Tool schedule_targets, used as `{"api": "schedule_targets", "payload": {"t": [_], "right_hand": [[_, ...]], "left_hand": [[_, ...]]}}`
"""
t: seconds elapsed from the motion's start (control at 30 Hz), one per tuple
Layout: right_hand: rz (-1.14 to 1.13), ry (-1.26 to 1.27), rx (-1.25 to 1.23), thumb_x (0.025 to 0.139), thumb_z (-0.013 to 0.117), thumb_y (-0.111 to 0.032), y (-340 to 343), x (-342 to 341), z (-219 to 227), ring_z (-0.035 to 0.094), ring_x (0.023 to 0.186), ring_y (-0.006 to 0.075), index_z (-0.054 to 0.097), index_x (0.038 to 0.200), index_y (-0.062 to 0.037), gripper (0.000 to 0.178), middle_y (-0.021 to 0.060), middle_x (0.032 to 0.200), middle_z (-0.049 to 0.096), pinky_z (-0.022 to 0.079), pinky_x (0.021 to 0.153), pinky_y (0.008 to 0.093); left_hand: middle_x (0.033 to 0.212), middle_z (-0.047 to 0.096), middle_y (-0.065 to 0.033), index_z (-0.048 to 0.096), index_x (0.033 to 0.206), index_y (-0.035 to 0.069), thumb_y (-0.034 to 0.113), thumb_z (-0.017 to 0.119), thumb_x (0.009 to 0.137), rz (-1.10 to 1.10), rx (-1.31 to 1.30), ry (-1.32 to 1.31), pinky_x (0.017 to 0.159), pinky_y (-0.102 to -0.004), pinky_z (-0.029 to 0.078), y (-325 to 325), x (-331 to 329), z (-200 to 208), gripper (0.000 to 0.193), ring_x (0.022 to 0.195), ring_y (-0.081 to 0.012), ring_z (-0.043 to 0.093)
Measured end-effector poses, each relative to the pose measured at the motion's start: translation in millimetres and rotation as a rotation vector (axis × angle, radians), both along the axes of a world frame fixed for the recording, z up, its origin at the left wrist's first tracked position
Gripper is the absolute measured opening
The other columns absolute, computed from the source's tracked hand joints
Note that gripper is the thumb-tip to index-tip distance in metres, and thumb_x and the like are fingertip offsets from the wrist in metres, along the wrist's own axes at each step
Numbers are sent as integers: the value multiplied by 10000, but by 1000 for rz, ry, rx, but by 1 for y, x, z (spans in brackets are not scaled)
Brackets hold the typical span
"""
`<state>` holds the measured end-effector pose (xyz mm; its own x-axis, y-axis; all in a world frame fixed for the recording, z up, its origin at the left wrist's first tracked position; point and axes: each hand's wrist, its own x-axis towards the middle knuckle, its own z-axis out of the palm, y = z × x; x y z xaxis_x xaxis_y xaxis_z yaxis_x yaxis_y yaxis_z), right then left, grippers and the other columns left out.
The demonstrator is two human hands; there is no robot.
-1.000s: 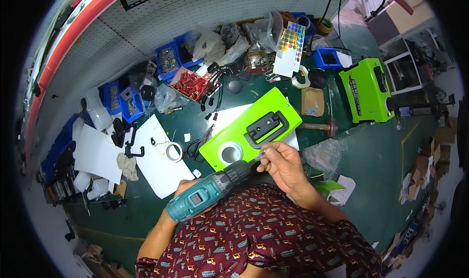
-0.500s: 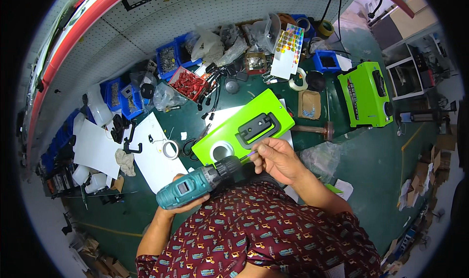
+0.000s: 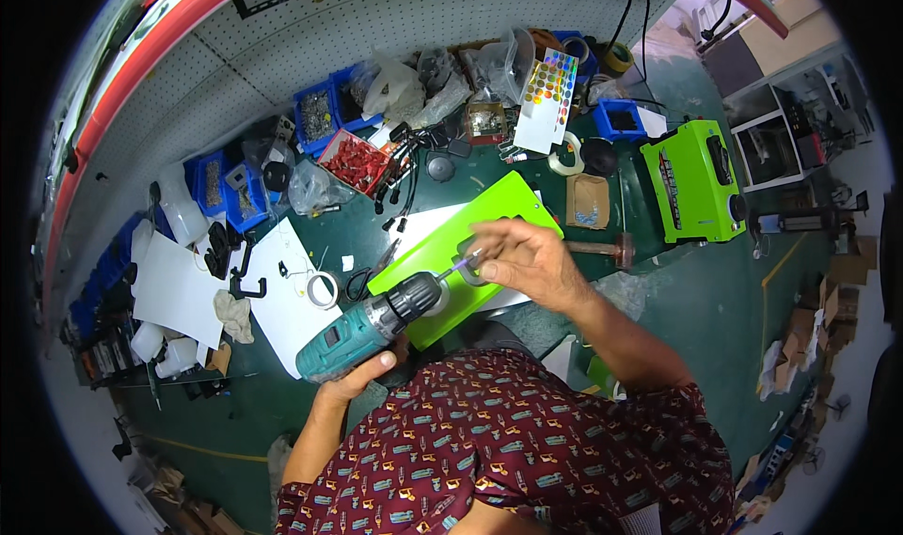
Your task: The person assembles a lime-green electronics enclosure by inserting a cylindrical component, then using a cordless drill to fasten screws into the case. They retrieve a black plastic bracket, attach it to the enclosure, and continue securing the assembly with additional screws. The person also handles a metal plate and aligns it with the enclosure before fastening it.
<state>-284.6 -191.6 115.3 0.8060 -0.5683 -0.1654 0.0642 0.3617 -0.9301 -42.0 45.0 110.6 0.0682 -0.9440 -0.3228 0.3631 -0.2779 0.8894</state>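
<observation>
My left hand (image 3: pixel 365 375) is wrapped round the grip of a teal and black cordless drill (image 3: pixel 350 339), which points up and to the right. A thin driver bit (image 3: pixel 451 270) with a purple section sticks out of its chuck. Around the bit's tip, my right hand (image 3: pixel 531 264) has thumb and fingers apart; the fingertips are slightly blurred, and no screw can be made out. Beneath both hands a bright green panel (image 3: pixel 503 196) lies aslant on the bench. The right hand mostly covers its black handle, and the drill's chuck overlaps its round hole.
A green boxy machine (image 3: pixel 691 187) stands at the right. Near it lie a hammer (image 3: pixel 623 250) and a small cardboard tray (image 3: pixel 588 202). Farther back are a box of red parts (image 3: pixel 356 161), blue bins (image 3: pixel 316 118) and black cables (image 3: pixel 400 173). A tape roll (image 3: pixel 323 290) rests at left.
My right thumb and fingers, pinched at the bit's tip before, have spread apart. The drill has tilted more steeply, its chuck rising and now overlapping the panel's round hole.
</observation>
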Motion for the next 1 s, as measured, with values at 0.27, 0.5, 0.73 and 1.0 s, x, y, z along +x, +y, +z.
{"api": "schedule_targets", "payload": {"t": [0.27,0.5,0.73,1.0], "right_hand": [[382,408,-1286,611,962,-451,-56,-11,-30,471,1285,313,639,1397,-129,909,111,1303,564,304,1131,479],[453,326,-1287,604,967,-425,-69,-9,-37,474,1279,313,650,1383,-160,882,83,1293,566,319,1108,484],[457,274,-1269,596,974,-416,-73,-9,-43,476,1272,299,658,1371,-179,870,63,1278,566,325,1094,480],[423,253,-1283,587,976,-425,-75,-15,-50,486,1263,292,658,1353,-198,860,53,1273,565,326,1092,478]], "left_hand": [[1132,743,-98,650,1310,45,136,814,889,113,146,-46,908,-359,583,24,4,-4,461,976,-195,719],[1149,736,-84,645,1338,64,132,808,899,117,225,-97,921,-346,568,29,-1,4,473,996,-174,703],[1020,731,-71,705,1192,43,173,826,877,42,227,-382,852,-349,574,15,-3,9,362,912,-201,707],[1142,744,-71,709,1261,87,199,850,904,-216,112,-735,912,-364,577,-14,9,21,400,1040,-209,706]]}}
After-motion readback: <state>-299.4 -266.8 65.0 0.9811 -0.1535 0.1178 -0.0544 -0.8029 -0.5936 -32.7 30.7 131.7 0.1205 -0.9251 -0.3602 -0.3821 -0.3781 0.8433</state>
